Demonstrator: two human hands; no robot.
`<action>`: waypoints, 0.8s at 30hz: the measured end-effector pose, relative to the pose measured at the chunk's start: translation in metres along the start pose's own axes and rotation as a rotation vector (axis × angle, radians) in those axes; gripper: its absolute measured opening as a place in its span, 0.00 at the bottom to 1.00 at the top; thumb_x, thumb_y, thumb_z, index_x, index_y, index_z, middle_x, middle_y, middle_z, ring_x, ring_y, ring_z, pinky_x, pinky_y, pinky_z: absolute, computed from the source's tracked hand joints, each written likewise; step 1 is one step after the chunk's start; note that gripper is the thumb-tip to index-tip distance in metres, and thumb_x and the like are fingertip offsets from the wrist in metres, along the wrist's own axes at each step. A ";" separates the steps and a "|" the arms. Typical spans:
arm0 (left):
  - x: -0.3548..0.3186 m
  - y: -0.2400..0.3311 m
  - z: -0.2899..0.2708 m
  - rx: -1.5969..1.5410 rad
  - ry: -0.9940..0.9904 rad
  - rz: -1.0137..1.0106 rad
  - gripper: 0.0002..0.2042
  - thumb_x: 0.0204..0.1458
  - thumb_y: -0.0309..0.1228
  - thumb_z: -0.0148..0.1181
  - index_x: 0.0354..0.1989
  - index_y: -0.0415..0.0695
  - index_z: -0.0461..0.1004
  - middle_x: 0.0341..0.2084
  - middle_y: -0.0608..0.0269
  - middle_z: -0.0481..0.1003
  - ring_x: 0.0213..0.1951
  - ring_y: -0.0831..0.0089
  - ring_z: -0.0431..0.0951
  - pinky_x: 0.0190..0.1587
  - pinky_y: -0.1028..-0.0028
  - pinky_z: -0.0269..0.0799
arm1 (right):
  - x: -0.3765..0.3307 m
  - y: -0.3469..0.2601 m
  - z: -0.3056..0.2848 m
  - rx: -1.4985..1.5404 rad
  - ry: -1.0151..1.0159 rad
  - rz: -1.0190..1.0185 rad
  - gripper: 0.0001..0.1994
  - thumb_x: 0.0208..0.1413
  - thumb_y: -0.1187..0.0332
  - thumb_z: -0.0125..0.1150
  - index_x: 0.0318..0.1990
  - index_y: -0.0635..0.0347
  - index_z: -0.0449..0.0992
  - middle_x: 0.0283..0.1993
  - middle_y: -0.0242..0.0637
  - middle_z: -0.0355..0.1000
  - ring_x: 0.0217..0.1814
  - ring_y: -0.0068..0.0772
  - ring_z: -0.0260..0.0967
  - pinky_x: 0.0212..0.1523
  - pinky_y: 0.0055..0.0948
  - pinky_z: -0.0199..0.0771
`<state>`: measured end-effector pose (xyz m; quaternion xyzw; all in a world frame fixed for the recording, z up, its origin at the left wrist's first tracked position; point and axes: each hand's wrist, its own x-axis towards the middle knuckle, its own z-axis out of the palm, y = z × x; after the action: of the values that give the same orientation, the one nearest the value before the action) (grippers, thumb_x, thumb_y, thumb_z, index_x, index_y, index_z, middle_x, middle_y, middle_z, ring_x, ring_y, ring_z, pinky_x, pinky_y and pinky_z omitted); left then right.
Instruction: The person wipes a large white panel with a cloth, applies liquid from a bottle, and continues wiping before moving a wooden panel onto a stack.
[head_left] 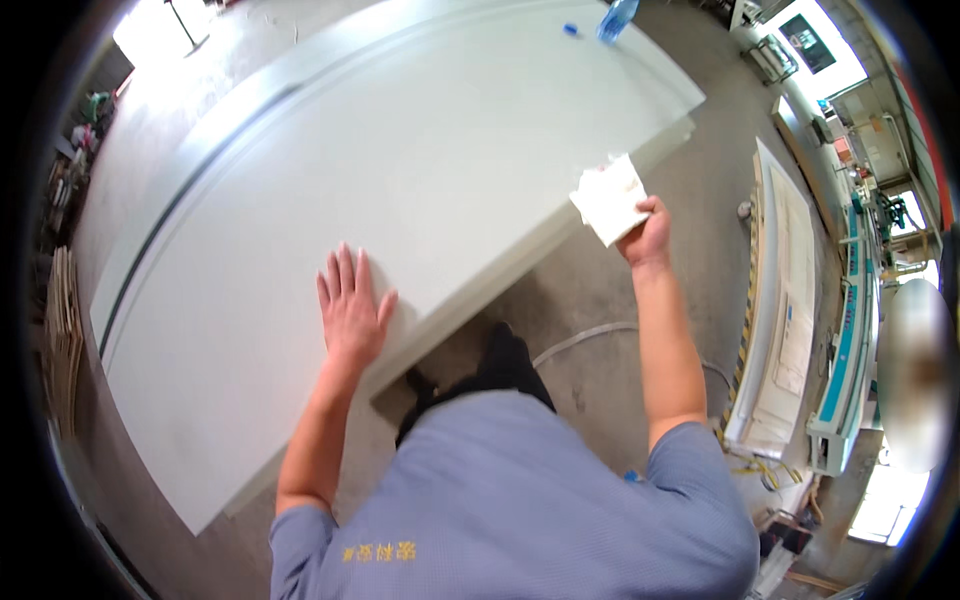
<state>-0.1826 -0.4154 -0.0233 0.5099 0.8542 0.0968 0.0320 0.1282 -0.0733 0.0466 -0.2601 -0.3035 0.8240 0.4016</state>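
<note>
Head view: left hand (350,305) flat on panel (400,170).

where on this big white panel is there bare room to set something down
Most of the white panel is bare: the wide stretch between the left hand, flat near its front edge, and the blue bottle at the far corner. The right hand holds a folded cloth beside the edge.
</note>
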 end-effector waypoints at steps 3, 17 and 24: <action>-0.003 0.007 -0.022 -0.009 -0.029 -0.067 0.38 0.65 0.49 0.53 0.77 0.38 0.51 0.79 0.43 0.45 0.79 0.46 0.40 0.78 0.48 0.33 | 0.056 -0.041 -0.015 -0.011 0.110 -0.107 0.38 0.46 0.66 0.45 0.71 0.71 0.61 0.70 0.54 0.66 0.74 0.59 0.62 0.75 0.58 0.62; -0.012 0.018 -0.025 -0.043 0.135 -0.278 0.34 0.56 0.45 0.60 0.70 0.42 0.67 0.75 0.54 0.60 0.77 0.53 0.54 0.78 0.52 0.42 | 0.474 -0.281 0.027 -0.897 0.365 -0.650 0.18 0.50 0.63 0.57 0.44 0.69 0.75 0.41 0.53 0.75 0.42 0.47 0.75 0.45 0.43 0.74; -0.009 0.014 -0.015 -0.069 0.137 -0.285 0.34 0.58 0.50 0.58 0.69 0.41 0.68 0.73 0.52 0.63 0.76 0.51 0.56 0.77 0.51 0.44 | 0.570 -0.277 0.051 -2.182 0.048 -0.419 0.24 0.57 0.55 0.52 0.56 0.59 0.78 0.62 0.54 0.74 0.66 0.56 0.71 0.62 0.49 0.72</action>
<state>-0.1679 -0.4188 -0.0067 0.3744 0.9142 0.1554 0.0044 -0.0757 0.5154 0.1725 -0.4332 -0.8960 0.0256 0.0943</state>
